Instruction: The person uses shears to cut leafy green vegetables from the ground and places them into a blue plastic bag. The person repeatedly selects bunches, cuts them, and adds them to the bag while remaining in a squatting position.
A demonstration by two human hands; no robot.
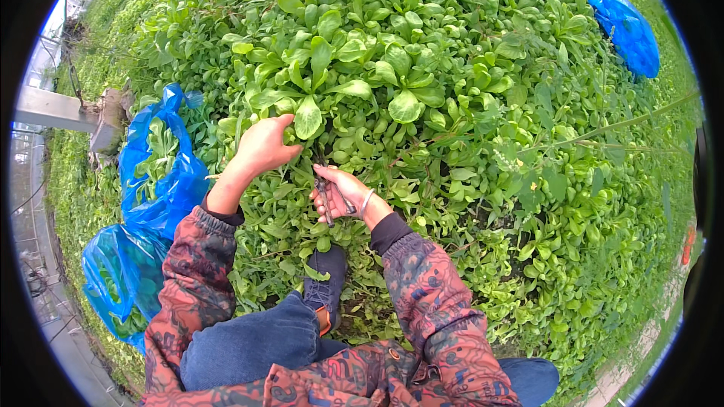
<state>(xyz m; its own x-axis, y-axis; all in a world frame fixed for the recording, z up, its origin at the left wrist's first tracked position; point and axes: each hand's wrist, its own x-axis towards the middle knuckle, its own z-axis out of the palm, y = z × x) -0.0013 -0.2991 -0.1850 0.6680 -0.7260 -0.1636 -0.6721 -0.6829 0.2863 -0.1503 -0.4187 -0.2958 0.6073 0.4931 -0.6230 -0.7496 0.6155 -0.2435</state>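
Dense, low leafy green plants [407, 104] cover the ground before me. My left hand [267, 146] reaches to the edge of a larger rosette [308, 117], its thumb and fingertips apart; whether the fingers behind the leaves touch a stem is hidden. Just below and to the right, my right hand [339, 195] holds a pair of dark metal scissors [324, 198] by the handles. The blades point up among the leaves under the rosette, so their tips are hidden. A pale bracelet circles my right wrist.
Blue plastic bags [195, 175] with leafy greens in them stand at my left, one [121, 271] nearer to me. Another blue bag [628, 31] lies at the far right. A metal beam [56, 110] meets a block at the left. My shoe [326, 277] rests among the plants.
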